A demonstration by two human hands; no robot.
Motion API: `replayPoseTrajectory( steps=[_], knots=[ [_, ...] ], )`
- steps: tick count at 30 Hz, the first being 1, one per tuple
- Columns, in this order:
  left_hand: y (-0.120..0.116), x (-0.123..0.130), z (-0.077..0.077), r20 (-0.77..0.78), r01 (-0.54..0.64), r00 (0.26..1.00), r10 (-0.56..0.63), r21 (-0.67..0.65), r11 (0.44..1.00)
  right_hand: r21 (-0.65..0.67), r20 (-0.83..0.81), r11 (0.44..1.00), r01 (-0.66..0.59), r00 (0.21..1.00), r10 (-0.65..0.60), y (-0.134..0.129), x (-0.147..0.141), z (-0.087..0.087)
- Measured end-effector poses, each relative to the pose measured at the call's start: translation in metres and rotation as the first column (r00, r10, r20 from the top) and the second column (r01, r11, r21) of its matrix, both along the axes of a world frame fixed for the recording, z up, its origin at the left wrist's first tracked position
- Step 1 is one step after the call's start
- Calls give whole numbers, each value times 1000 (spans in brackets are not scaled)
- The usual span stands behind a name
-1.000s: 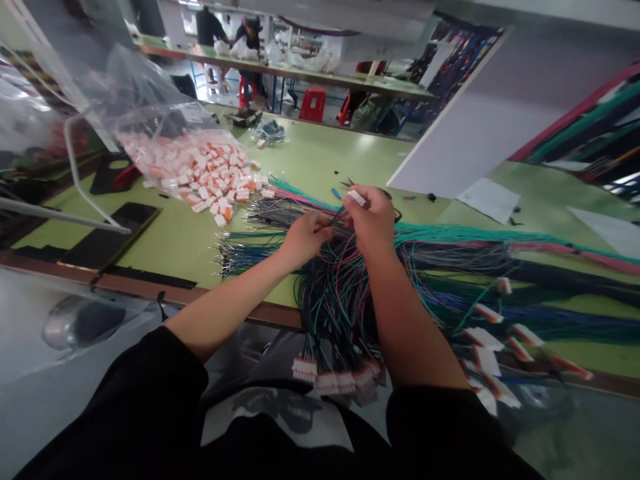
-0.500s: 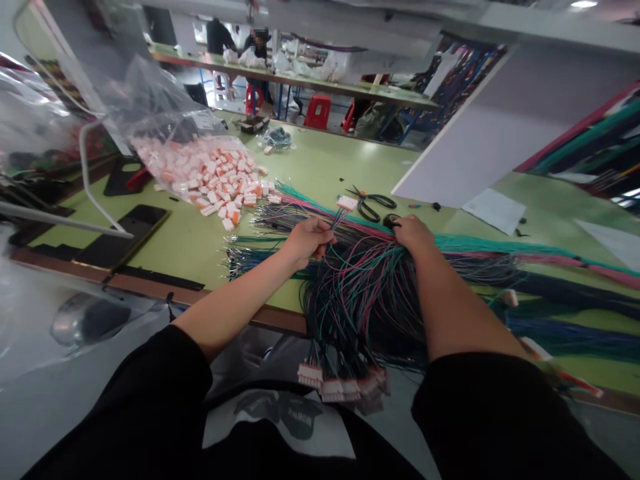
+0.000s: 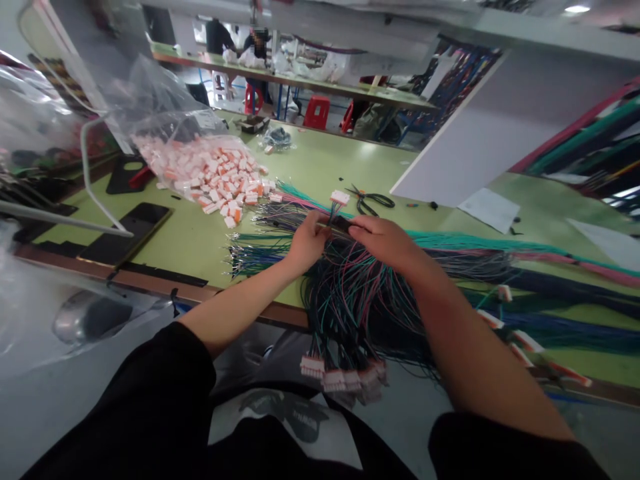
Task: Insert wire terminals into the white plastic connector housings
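My left hand (image 3: 309, 245) is closed on a small bunch of wires (image 3: 333, 215), just below the white-and-orange connector (image 3: 340, 197) at their upper end. My right hand (image 3: 383, 240) grips a black piece that looks like a roll of tape (image 3: 342, 224), held against those wires beside the left fingers. Under both hands spreads a thick bundle of green, pink and dark wires (image 3: 365, 280). Its finished-looking ends, several white connectors (image 3: 343, 380), hang over the table's front edge. Black-handled scissors (image 3: 375, 201) lie just beyond the hands.
A clear bag spills a heap of white-and-orange connectors (image 3: 225, 173) at the left back. A phone (image 3: 133, 233) lies near the front edge. More connectors (image 3: 527, 341) rest by my right forearm. A grey panel (image 3: 480, 127) stands at the right. People are at a far bench.
My right hand has moved left with the black roll, from beside the scissors to the wires at my left hand. The left hand and its connector have shifted only slightly.
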State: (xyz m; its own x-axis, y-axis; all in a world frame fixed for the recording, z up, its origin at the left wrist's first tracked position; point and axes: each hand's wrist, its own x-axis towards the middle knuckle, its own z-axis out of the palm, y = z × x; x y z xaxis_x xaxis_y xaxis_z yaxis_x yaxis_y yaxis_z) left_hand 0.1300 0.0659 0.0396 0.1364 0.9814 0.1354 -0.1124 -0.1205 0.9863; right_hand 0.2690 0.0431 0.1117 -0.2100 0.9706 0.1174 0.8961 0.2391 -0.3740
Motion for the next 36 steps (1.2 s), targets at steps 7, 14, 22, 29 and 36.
replayPoseTrajectory(
  steps=[7, 14, 22, 29, 36],
  knots=[
    [-3, -1, 2, 53, 36, 998, -38, 39, 999, 203, 156, 979, -7, 987, -25, 2, -9, -4],
    [-2, 3, -1, 167, 55, 983, -74, 120, 991, 240, 193, 967, 87, 972, -135, 2, -15, -7],
    [-5, 3, 2, 320, 150, 934, -158, 49, 987, 153, 198, 965, 215, 950, -243, -2, -22, -3],
    [-10, -3, 12, 411, 178, 905, -109, -135, 975, 138, 215, 983, 118, 966, -146, -5, -16, -2],
    [-7, -6, 18, 459, 205, 884, -89, -209, 956, 318, 153, 942, -108, 986, 61, 8, 1, -17]
  ],
)
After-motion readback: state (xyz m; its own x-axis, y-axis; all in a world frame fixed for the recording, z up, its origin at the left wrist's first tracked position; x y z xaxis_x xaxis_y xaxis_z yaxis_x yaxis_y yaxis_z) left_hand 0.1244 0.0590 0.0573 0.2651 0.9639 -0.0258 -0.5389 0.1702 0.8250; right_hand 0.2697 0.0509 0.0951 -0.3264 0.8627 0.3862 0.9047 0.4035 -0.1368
